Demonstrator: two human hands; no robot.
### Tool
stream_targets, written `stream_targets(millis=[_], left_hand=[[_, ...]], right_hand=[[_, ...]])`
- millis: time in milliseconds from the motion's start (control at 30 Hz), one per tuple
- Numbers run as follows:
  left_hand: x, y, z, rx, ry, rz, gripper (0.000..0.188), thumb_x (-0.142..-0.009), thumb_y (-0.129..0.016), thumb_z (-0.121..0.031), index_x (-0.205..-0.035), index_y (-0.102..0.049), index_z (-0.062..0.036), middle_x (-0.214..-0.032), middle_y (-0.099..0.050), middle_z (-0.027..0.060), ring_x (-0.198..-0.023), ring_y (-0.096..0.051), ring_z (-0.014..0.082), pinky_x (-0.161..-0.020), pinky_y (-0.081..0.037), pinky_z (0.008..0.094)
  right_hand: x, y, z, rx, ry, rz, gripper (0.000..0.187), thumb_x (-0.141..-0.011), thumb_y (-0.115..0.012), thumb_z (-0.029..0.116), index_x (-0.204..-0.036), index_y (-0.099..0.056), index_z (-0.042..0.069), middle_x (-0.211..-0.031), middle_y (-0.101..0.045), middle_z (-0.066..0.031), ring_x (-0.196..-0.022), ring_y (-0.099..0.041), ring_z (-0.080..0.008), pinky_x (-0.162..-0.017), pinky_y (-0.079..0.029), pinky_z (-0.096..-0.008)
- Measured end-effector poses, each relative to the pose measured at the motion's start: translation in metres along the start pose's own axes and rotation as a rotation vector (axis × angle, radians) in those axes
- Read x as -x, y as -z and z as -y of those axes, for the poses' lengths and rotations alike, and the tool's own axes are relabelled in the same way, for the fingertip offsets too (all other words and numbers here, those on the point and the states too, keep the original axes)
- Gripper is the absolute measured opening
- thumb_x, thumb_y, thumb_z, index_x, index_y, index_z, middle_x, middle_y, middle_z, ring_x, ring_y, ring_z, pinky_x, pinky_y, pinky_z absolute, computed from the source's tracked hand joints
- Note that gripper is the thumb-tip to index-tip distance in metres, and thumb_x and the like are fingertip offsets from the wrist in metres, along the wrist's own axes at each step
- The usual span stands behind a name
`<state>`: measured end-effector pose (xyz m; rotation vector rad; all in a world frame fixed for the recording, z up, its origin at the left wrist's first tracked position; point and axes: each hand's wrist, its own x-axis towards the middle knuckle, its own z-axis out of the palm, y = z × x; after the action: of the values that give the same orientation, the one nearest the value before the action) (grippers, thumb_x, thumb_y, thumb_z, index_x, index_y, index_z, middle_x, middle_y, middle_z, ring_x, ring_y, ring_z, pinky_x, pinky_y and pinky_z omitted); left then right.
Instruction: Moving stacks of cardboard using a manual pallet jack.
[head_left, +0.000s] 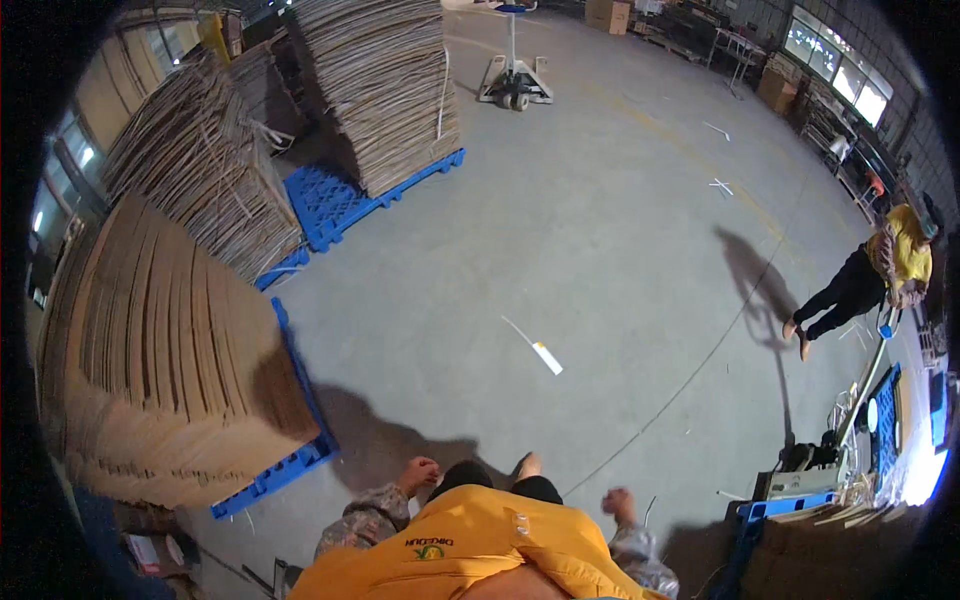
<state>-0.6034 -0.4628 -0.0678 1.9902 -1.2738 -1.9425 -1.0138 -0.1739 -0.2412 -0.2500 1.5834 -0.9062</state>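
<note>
My left hand (418, 474) hangs in front of my body with its fingers curled in and nothing seen in them. It is nearest to a tall stack of flat brown cardboard (190, 350) on a blue pallet, but does not touch it. On the other side, my right hand (619, 503) is held low over the grey floor, small in view, its fingers loosely closed with nothing visible in them. Both forearms wear patterned sleeves below a yellow top. On the floor ahead lies a white strip with a yellow end (546, 357).
Further cardboard stacks (385, 90) stand on blue pallets (340, 200) at the left. A pallet jack (514, 85) is parked far ahead. At right, a person in yellow (880, 270) holds the handle of another pallet jack (865, 385). Near it is a loaded blue pallet (745, 535).
</note>
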Motion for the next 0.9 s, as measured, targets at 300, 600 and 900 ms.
stream_targets(millis=[300, 600, 900], left_hand=[[-0.053, -0.033, -0.031, -0.016, 0.122, -0.082, 0.015, -0.078, -0.055, -0.014, -0.080, -0.053, 0.0001, -0.065, -0.053, 0.0068, -0.055, -0.051, 0.0141, -0.045, -0.042, 0.0273], [-0.124, -0.028, -0.090, 0.470, 0.062, 0.180, 0.012, -0.079, -0.052, -0.013, -0.071, -0.051, -0.0043, -0.057, -0.050, 0.0049, -0.047, -0.049, 0.0128, -0.039, -0.038, 0.0253], [-0.175, -0.092, -0.264, 0.333, -0.161, -0.183, 0.016, -0.078, -0.054, -0.013, -0.089, -0.049, -0.0037, -0.071, -0.055, 0.0056, -0.055, -0.054, 0.0131, -0.046, -0.044, 0.0256]], right_hand=[[-0.073, -0.021, 0.390, -0.132, 0.476, -0.168, 0.021, -0.083, -0.048, 0.020, -0.087, -0.050, 0.000, -0.069, -0.055, -0.0071, -0.052, -0.051, -0.0124, -0.046, -0.042, -0.0244], [-0.127, -0.005, 0.131, 0.749, 0.268, -0.176, 0.028, -0.071, -0.056, 0.027, -0.066, -0.057, -0.001, -0.061, -0.058, -0.0149, -0.055, -0.059, -0.0261, -0.052, -0.047, -0.0387], [-0.182, 0.133, -0.028, 1.381, 0.372, 0.053, 0.019, -0.069, -0.057, 0.024, -0.061, -0.060, 0.007, -0.060, -0.058, -0.0142, -0.056, -0.059, -0.0288, -0.046, -0.045, -0.0396]])
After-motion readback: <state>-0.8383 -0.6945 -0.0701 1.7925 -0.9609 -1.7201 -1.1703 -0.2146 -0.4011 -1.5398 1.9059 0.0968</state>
